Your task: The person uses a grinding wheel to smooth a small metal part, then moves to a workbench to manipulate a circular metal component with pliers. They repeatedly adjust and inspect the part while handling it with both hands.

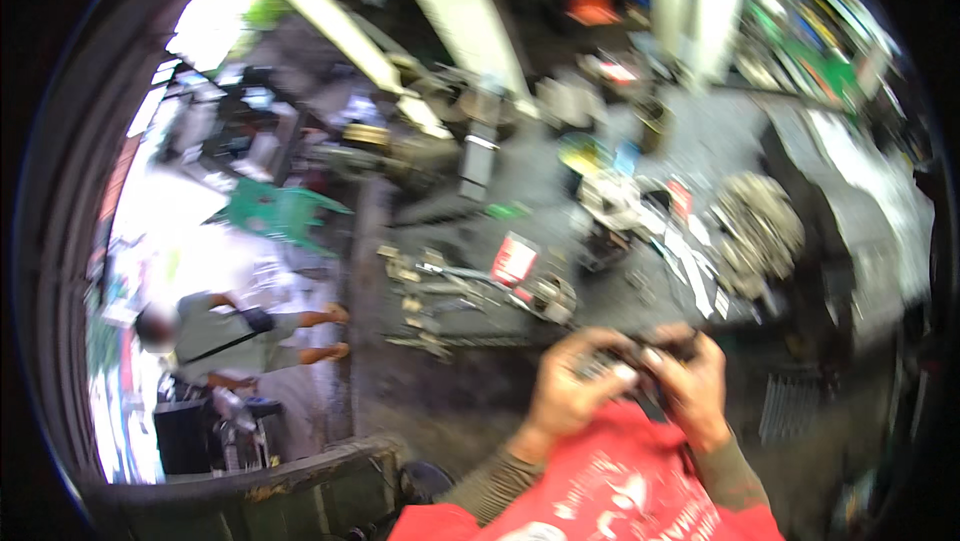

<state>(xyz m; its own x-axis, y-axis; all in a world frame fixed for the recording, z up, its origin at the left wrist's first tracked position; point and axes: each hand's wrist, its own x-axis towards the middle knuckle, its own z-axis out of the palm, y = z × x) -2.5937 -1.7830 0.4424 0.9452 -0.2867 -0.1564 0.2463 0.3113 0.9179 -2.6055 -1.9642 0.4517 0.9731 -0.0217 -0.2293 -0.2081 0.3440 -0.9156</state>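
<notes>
Close to my body, in front of a red shirt, both of my hands meet at the bench's near edge. My left hand (583, 381) is closed around a small dark metal part (598, 363), whose kind is blurred. Beside it, my right hand (690, 381) has its thumb and fingers pinched together on something dark that I cannot make out. The thumbs nearly touch. Just beyond my left hand, a round metal piece (548, 298) lies on the bench, next to a red and white box (515, 259).
Metal tools (440, 286) lie on the grey workbench (545, 176). A heap of greyish cloth or gloves (757, 231) is at the right. Farther left are a green plastic stool (280, 213) and a person in grey (235, 334). A dark ledge (270, 501) runs at the lower left.
</notes>
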